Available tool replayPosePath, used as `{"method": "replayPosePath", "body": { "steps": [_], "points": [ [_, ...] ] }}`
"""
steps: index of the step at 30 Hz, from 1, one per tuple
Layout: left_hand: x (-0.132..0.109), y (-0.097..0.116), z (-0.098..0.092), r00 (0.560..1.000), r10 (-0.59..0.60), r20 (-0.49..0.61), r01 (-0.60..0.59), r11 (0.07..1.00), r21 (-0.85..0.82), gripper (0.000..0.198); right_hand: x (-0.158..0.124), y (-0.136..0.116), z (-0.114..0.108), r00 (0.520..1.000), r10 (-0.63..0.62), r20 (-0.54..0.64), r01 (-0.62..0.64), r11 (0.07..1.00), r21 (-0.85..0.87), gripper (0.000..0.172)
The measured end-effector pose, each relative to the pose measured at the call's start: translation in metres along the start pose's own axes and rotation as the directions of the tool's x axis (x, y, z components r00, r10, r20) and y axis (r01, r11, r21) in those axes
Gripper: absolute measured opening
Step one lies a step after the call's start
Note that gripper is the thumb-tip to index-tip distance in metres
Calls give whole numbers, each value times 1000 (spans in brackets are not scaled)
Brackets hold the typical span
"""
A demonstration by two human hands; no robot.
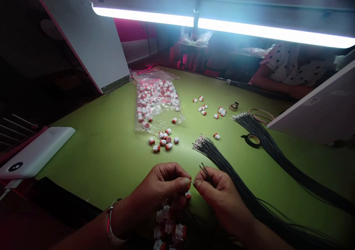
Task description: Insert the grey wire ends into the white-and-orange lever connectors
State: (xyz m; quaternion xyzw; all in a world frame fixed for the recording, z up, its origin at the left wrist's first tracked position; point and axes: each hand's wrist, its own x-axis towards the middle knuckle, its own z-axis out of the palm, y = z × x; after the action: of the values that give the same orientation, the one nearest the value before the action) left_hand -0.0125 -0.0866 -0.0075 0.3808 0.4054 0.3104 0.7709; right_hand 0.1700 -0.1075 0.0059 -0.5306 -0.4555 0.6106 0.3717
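Note:
My left hand [173,183] is closed around a small red-and-white connector [190,183], mostly hidden by the fingers. Facing it, my right hand [215,189] pinches thin black wires [204,168]; the metal tip of one meets the connector's red face. I cannot tell how far in that tip sits. Below my left hand hangs a cluster of red-and-white connectors [180,232], dim and partly in shadow. Just beyond my right hand lies a thick bundle of black wires [222,161] with bare metal ends. Several loose connectors [163,142] lie ahead of my left hand.
A clear plastic bag [158,98] full of connectors lies on the green table [111,146]. At right are a second wire bundle [266,143], black tape [252,141] and tan rings [262,115]. A white power bank [39,150] rests at left. Another person's arm [277,87] is across the table.

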Motion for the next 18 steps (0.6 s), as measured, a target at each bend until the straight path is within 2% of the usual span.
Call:
{"method": "replayPosePath", "body": {
  "steps": [4, 9, 13, 18],
  "points": [
    [0, 0, 0, 1000, -26, 15, 27, 996, -88, 27, 1, 0, 2, 996, -89, 9, 90, 992, -91, 27],
    [-2, -1, 1, 999, 36, 13, -36, 999, 3, 24, 2, 4, 3, 996, -87, 17, 89, 988, -128, 27],
    [-2, -2, -1, 1000, 14, 11, -14, 1000, -24, 24, 2, 6, 1, 994, -90, 62, 96, 990, -100, 27],
    [-1, -2, -5, 1000, 9, 6, -9, 1000, -28, 23, 2, 7, -1, 978, -201, 55, 208, 960, -189, 25]
  ]
}}
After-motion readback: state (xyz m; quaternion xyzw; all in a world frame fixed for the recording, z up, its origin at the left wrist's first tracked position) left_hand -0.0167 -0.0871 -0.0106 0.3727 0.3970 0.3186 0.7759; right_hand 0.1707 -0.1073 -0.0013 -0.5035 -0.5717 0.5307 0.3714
